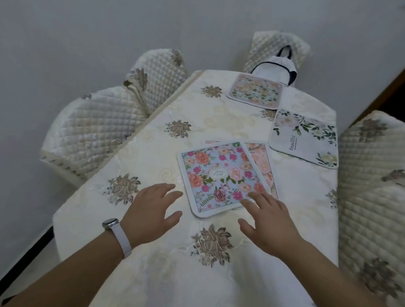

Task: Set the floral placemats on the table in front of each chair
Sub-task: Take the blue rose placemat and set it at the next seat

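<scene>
A blue floral placemat (220, 178) lies mid-table on top of a pink floral placemat (263, 162), which shows only along its right side. A white placemat with green leaves (304, 137) lies at the right edge before the right chair (377, 154). A peach floral placemat (255, 91) lies at the far end. My left hand (153, 212) hovers open just left of the blue mat's near corner. My right hand (267, 222) is open, its fingertips resting on the blue mat's near right edge.
The table (146, 163) wears a cream embroidered cloth. Quilted chairs stand at the left (96, 124), the far left (154, 75), the far end (276, 49) and the near right (379, 242). A white bag with dark handles (277, 67) sits at the far end.
</scene>
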### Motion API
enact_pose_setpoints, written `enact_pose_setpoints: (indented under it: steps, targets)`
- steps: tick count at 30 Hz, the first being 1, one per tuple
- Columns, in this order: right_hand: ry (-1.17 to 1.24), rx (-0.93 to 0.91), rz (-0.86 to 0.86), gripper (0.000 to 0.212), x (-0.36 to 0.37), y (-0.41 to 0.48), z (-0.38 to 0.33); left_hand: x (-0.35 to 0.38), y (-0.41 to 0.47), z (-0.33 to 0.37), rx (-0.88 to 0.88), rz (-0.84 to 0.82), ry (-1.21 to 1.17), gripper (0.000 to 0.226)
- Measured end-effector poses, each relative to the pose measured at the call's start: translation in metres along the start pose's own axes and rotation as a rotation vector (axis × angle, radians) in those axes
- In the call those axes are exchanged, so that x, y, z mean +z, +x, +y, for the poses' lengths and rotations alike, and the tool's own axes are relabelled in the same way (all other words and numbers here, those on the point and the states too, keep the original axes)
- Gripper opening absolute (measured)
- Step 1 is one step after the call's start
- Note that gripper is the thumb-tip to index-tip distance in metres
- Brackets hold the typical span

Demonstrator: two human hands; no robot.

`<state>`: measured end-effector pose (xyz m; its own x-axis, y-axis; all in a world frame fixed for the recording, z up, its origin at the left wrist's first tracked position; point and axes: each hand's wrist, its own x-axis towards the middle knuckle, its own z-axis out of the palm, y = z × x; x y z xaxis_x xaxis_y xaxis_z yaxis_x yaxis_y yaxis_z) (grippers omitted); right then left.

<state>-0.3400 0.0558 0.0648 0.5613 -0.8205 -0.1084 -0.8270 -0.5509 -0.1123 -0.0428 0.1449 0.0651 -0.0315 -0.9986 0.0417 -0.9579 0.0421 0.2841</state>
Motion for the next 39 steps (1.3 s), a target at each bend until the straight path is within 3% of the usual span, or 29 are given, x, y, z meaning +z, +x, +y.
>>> enact_pose_setpoints:
  steps: [8, 16, 20, 28, 35, 39]
  targets:
    - [0.056, 0.273, -0.089, 0.055, 0.036, 0.024, -0.033, 0.034, 0.069, -0.083, 0.135, -0.170, 0.001, 0.049]
    - [0.191, 0.450, -0.132, 0.056, 0.065, 0.041, -0.026, 0.052, 0.170, -0.098, 0.202, -0.297, 0.056, 0.047]
    - [0.431, 0.568, -0.131, 0.055, 0.085, 0.061, -0.022, 0.064, 0.215, -0.097, 0.235, -0.373, 0.116, 0.045]
    - [1.177, 1.084, 0.037, 0.058, 0.106, 0.101, -0.023, 0.090, 0.302, -0.090, 0.210, -0.443, 0.184, 0.046]
    - [1.440, 1.252, 0.186, 0.054, 0.130, 0.116, -0.019, 0.118, 0.347, -0.077, 0.182, -0.441, 0.137, 0.045]
    - [1.513, 1.289, 0.297, 0.032, 0.136, 0.119, -0.018, 0.136, 0.358, -0.065, 0.110, -0.443, 0.054, 0.050]
